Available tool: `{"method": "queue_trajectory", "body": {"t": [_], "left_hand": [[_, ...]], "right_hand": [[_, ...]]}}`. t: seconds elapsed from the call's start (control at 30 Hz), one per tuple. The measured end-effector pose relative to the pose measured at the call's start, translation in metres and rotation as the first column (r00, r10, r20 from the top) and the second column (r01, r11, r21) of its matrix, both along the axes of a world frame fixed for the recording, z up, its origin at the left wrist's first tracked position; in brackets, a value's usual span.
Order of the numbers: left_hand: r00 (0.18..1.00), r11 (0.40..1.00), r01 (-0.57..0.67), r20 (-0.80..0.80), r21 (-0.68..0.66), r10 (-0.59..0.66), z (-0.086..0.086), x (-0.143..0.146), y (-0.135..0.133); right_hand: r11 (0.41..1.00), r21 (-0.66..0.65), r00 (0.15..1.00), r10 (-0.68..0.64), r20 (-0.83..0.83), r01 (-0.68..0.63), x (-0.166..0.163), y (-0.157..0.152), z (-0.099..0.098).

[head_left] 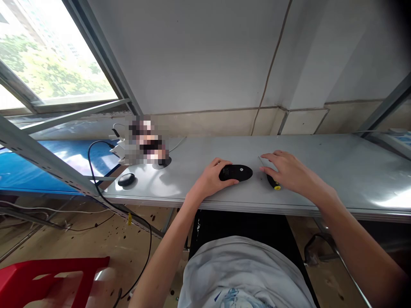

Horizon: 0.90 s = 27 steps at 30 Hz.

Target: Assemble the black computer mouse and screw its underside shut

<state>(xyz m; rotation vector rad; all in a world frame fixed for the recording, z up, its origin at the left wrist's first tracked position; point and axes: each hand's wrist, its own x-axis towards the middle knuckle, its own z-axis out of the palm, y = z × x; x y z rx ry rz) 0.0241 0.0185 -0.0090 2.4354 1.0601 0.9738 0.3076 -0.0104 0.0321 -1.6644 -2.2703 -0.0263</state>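
Observation:
My left hand (213, 177) is closed around one end of a black computer mouse (240, 172), thumb along the near side and fingers along the far side. The mouse lies belly up, showing small white print and a pale round spot. To its right is a screwdriver (273, 182) with a black and yellow handle and a thin metal shaft pointing away to the left. My right hand (284, 169) is over the screwdriver, its thumb and forefinger apart across the shaft. Whether the thumb touches the tool cannot be made out.
A second black mouse (126, 179) sits at the left end of the grey table (199, 149). Behind it, a pixelated patch hides some items near a black cable (91, 164). A metal frame post (58, 154) rises at left. A red plastic stool (54, 273) stands below.

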Motion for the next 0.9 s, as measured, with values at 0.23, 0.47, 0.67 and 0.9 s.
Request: {"method": "queue_trajectory", "body": {"t": [0.23, 0.47, 0.67, 0.9], "left_hand": [[1.0, 0.998, -0.014, -0.012, -0.065, 0.013, 0.002, 0.002, -0.004], [0.998, 0.998, 0.016, -0.052, -0.067, -0.019, 0.005, 0.006, 0.0], [0.997, 0.997, 0.065, -0.036, -0.03, -0.066, 0.003, 0.01, 0.003], [0.998, 0.998, 0.055, -0.044, 0.03, -0.054, 0.001, 0.007, 0.001]], "right_hand": [[0.979, -0.196, 0.997, -0.053, 0.048, 0.062, 0.02, 0.0, -0.009], [0.981, -0.139, 0.984, -0.115, 0.133, 0.134, -0.005, -0.009, -0.005], [0.996, 0.028, 0.991, -0.084, -0.105, 0.087, -0.023, -0.019, 0.008], [0.981, 0.063, 0.894, 0.194, -0.404, -0.185, -0.038, -0.032, 0.025]]}}
